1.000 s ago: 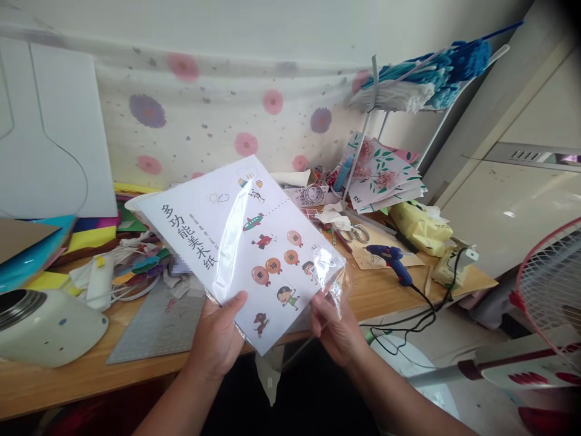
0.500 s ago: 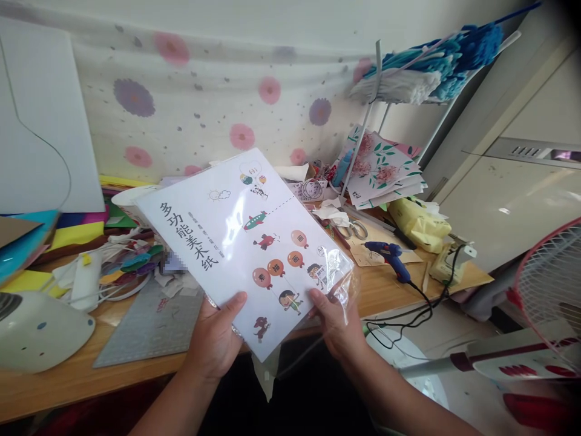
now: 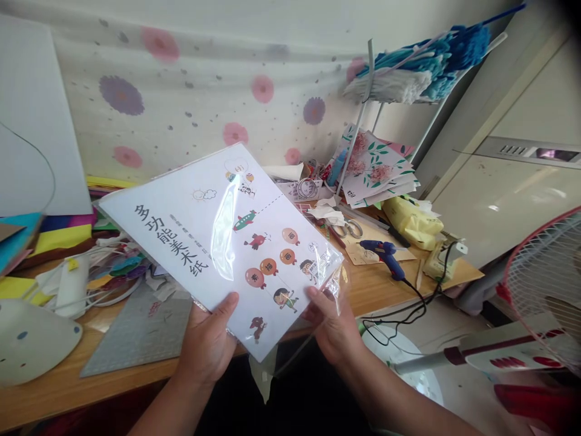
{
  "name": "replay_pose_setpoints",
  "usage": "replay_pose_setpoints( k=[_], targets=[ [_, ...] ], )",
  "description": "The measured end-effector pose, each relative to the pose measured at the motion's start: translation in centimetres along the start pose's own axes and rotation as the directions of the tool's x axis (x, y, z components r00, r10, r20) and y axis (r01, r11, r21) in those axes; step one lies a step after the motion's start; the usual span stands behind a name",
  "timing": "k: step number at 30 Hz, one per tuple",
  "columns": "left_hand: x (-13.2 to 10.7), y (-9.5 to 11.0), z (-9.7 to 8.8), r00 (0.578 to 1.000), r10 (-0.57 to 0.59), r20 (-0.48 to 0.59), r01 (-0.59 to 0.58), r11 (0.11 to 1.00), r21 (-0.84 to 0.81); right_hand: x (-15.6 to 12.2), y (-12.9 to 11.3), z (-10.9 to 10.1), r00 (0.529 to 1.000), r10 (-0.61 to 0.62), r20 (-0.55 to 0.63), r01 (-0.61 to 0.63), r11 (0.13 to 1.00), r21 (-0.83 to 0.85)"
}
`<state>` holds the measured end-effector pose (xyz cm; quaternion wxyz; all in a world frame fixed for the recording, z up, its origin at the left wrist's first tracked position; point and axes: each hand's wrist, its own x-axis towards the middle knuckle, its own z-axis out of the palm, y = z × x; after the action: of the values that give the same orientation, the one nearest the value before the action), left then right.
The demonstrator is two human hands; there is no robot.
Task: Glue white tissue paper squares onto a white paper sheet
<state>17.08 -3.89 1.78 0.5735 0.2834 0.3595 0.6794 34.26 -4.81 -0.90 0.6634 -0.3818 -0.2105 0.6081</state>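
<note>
A pack of white art paper (image 3: 218, 242) in a clear plastic sleeve is held up at a slant over the desk's front edge. Its cover carries Chinese characters and cartoon balloons, a plane, a bird and children. My left hand (image 3: 211, 333) grips the lower left edge, thumb on top and fingers hidden beneath. On the lower right edge my right hand (image 3: 329, 321) is closed in the same way, beside the crumpled loose end of the sleeve (image 3: 334, 287). Under the pack, part of a grey cutting mat (image 3: 136, 333) shows on the desk.
On the wooden desk (image 3: 358, 297) lie a blue glue gun (image 3: 384, 257), scissors (image 3: 347, 229) and a yellow tissue pack (image 3: 413, 221). A rack of pipe cleaners (image 3: 408, 72) stands behind. Coloured sheets (image 3: 59, 239) and a white lamp-like object (image 3: 36, 342) are at left, a fan (image 3: 549, 284) at right.
The paper pack has tilted a little, its far left corner moving left and nearer to me. The view has shifted slightly to the right. Both hands keep their hold.
</note>
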Motion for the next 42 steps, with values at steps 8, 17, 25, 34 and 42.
replay_pose_setpoints(
  k=[8,17,25,34,42],
  targets=[
    [0.1,0.1,0.1,1.0,0.007,-0.005,-0.007,0.999,-0.033,0.0,-0.2,-0.1,0.995,0.093,0.049,-0.096,0.993,0.063],
    [0.2,-1.0,-0.6,0.999,-0.049,-0.022,0.048,0.998,-0.046,0.6,0.6,-0.4,0.987,0.151,-0.053,-0.144,0.983,0.117],
    [0.1,-1.0,-1.0,0.998,-0.049,0.039,0.051,0.998,-0.041,0.6,0.8,-0.4,0.991,0.093,0.091,-0.094,0.996,0.005],
    [0.2,-0.8,-1.0,0.999,-0.038,0.016,0.038,0.999,-0.01,0.4,0.4,-0.1,0.997,0.066,-0.038,-0.068,0.996,-0.058],
    [-0.3,-0.8,-0.6,0.999,-0.051,-0.006,0.051,0.999,-0.012,0.6,0.5,-0.1,0.997,0.016,-0.073,-0.03,0.981,-0.193]
  ],
)
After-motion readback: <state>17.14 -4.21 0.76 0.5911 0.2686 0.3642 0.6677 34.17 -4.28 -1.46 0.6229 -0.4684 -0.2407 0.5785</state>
